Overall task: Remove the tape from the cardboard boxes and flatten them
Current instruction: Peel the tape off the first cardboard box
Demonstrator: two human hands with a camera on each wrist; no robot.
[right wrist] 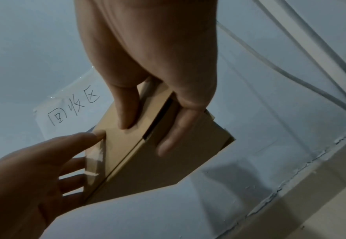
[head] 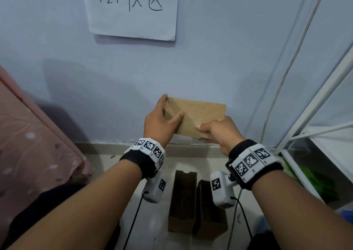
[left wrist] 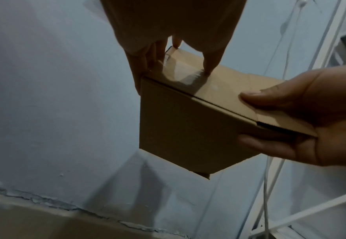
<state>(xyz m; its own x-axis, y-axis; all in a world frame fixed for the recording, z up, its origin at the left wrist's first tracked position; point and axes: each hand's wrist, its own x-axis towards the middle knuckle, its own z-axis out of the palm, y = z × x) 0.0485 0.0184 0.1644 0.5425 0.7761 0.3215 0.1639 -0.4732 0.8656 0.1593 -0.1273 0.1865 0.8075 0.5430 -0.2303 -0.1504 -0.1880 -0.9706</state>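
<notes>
The clear tape [left wrist: 180,76] lies glossy and flat under the thumb of the left hand [head: 158,123], so a nail may slip off its edge or tear it to slivers. A hard tug could jerk the cardboard box [head: 194,116] from the right hand [head: 219,133], whose thumb and fingers [right wrist: 168,140] pinch the opposite end. Small, plain brown and closed, it hangs in the air between both hands, with the left fingers spread behind its taped end.

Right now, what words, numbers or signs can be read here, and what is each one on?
"回收区": handwritten on the white paper sheet on the wall.
On the left wrist band and right wrist band: only black-and-white square code patterns; the tiny marks beside them are too small to read.
On the cardboard box: no print visible.
</notes>
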